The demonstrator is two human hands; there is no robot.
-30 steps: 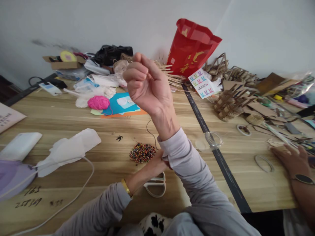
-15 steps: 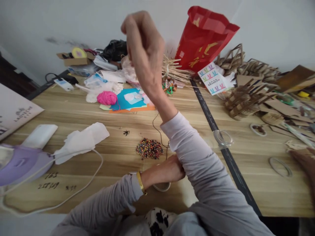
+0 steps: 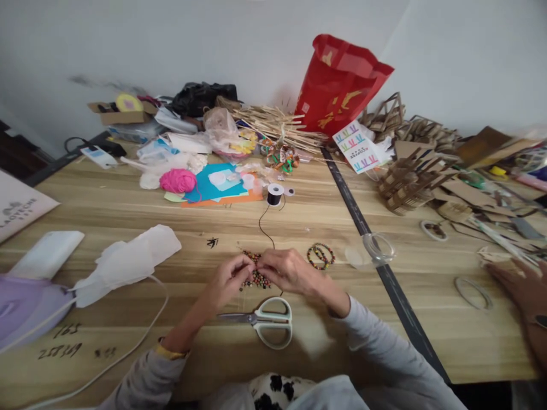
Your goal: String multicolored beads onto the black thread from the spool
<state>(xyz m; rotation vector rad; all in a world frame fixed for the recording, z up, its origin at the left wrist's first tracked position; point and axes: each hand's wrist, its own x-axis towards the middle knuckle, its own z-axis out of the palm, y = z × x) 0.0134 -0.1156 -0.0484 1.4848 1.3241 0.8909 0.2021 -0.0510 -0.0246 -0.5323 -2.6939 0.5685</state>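
Observation:
Both hands meet low over a pile of small multicoloured beads, partly covering it. My left hand is closed in a pinch at the pile's left side; what lies between its fingertips is too small to make out. My right hand is closed on a thin black cord, its fingertips almost touching the left ones. That cord runs from a spool behind the beads, and a short bit shows below the right hand. White-handled scissors lie below the hands, points to the left. Two beaded bracelets rest to the right.
Pink yarn, blue paper and a red bag stand at the back. Tissue and a purple-and-white object are left. Right are a clear tape roll, woven baskets and another person's hand.
My right hand has come down from high over the table to the beads. My left hand has moved from under the right arm to the beads' left side. The scissors and bracelets now show.

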